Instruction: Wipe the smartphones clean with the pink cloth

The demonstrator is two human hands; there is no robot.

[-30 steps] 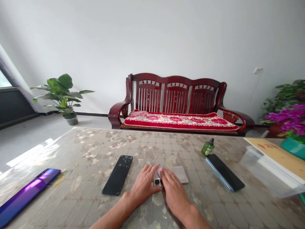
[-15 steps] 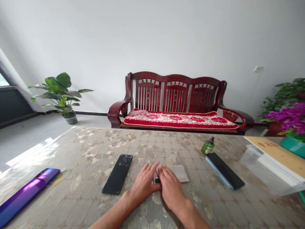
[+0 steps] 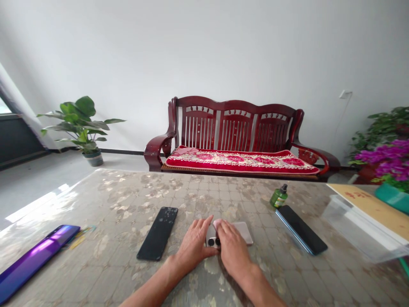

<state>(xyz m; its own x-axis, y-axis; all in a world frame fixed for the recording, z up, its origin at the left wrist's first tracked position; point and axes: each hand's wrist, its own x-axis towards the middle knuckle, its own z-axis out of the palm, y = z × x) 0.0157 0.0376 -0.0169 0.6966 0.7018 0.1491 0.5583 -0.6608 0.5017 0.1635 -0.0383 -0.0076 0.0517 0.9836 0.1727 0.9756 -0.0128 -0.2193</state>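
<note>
A pale pink phone [image 3: 243, 233] lies back up on the table in front of me, its round dark camera lenses showing at the left end. My left hand [image 3: 195, 239] steadies that end, thumb along the near edge and fingers at the far edge. Across the middle of the phone lies my right hand [image 3: 232, 242], fingers together and pressed down. Under its fingertips peeks a small pale pink piece [image 3: 217, 222] that looks like a cloth; most of it is hidden. A black phone [image 3: 157, 233] rests to the left of my hands.
On the patterned table [image 3: 204, 194], a purple-blue phone [image 3: 35, 262] lies far left. To the right are a green spray bottle [image 3: 279, 196], a dark phone [image 3: 302, 229] and a clear plastic box [image 3: 358, 230]. Beyond stands a wooden bench [image 3: 236, 128].
My right hand has slid slightly right along the phone, uncovering more of the camera lenses. My left hand stays in place.
</note>
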